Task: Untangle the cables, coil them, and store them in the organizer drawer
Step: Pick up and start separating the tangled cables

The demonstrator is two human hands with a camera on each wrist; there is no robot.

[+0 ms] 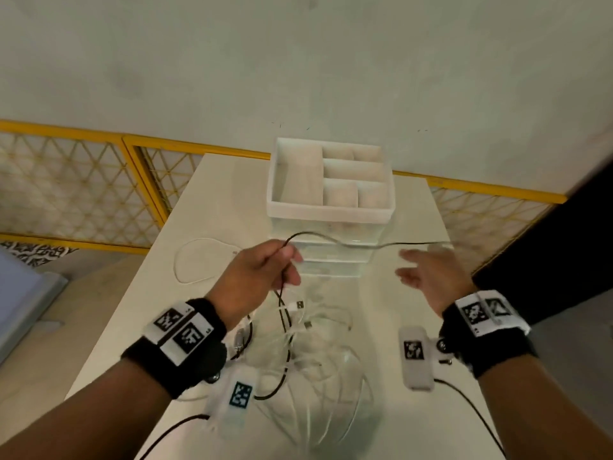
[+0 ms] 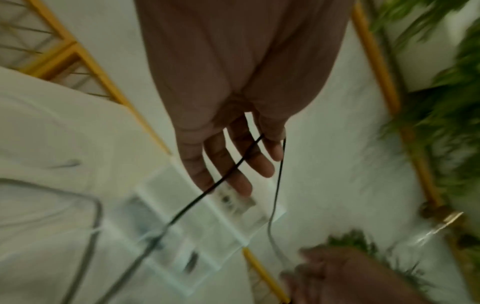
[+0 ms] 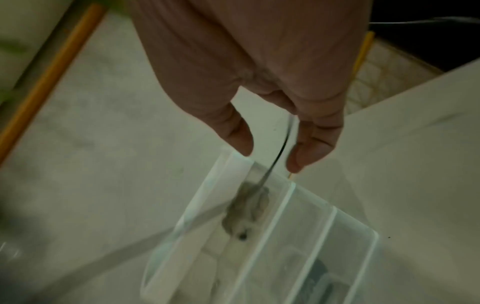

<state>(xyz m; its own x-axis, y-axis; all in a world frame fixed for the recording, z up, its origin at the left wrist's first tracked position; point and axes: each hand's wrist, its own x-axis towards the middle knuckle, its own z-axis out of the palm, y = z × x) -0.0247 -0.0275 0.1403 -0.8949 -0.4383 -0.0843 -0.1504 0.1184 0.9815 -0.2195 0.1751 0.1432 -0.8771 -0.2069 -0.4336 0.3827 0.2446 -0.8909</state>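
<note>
left hand [image 1: 262, 277] pinches black cable [image 1: 331, 239]; wrist tags unreadable.

Both arms are bare up to a thick black wristband [image 1: 185, 353] on the left and another black wristband [image 1: 491, 340] on the right, and each band has white tags with black square patterns on top (plus a small white box hanging below with a thin black wire).

- I see a white table [image 1: 212, 200] against a pale wall [image 1: 298, 61].
- Yellow-framed lattice fencing [image 1: 76, 190] runs behind its far edge.
- Green foliage [image 2: 446, 86] shows beyond it, blurred.
</note>
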